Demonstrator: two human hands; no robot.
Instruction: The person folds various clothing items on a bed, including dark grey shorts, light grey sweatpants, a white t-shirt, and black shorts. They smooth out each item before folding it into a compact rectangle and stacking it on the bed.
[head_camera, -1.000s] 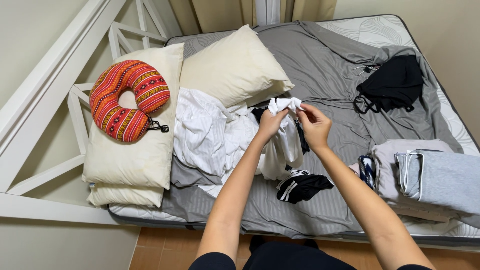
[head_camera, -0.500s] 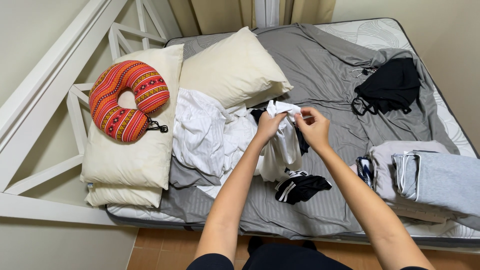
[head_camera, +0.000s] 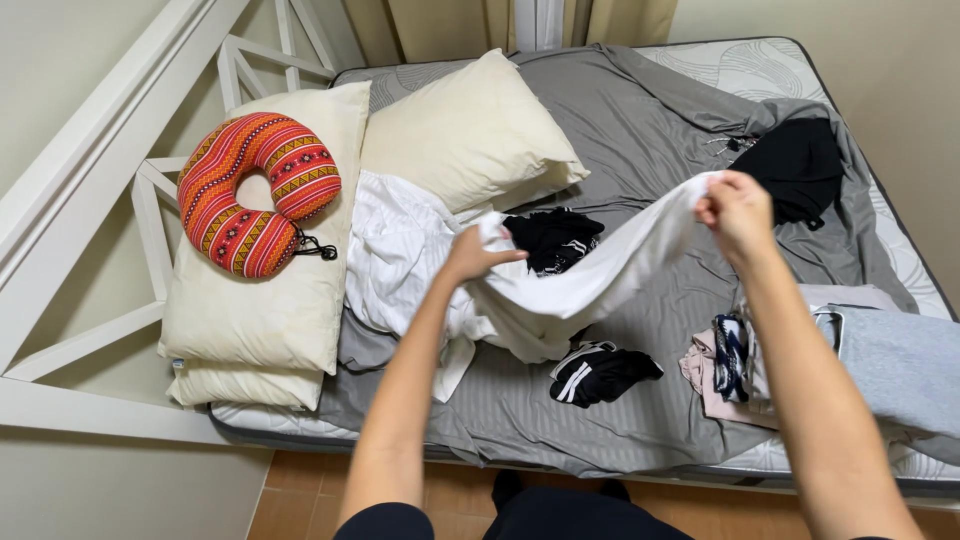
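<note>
Both hands hold one white garment (head_camera: 590, 275) stretched out above the bed (head_camera: 640, 110): left hand (head_camera: 478, 252) pinches one end near the middle of the bed, right hand (head_camera: 738, 208) grips the other end higher up & toward the bed's right side, so the cloth hangs in a sagging band between them, not yet folded. Folding looks partly done, judging by what lies around: at the bed's right edge sits a small stack w/ a grey piece (head_camera: 900, 365) and a pinkish piece (head_camera: 715, 385) (they look already folded, tho I can't count layers). Still loose: a crumpled white heap (head_camera: 400, 250) left of the held garment, a black item (head_camera: 555, 238) under it, a black piece w/ white stripes (head_camera: 600, 372) toward the bed's foot edge, and a black bundle (head_camera: 795, 165) near the bed's far right. Pillows (head_camera: 280, 290) and a red patterned neck pillow (head_camera: 255, 190) occupy the bed's left end.
</note>
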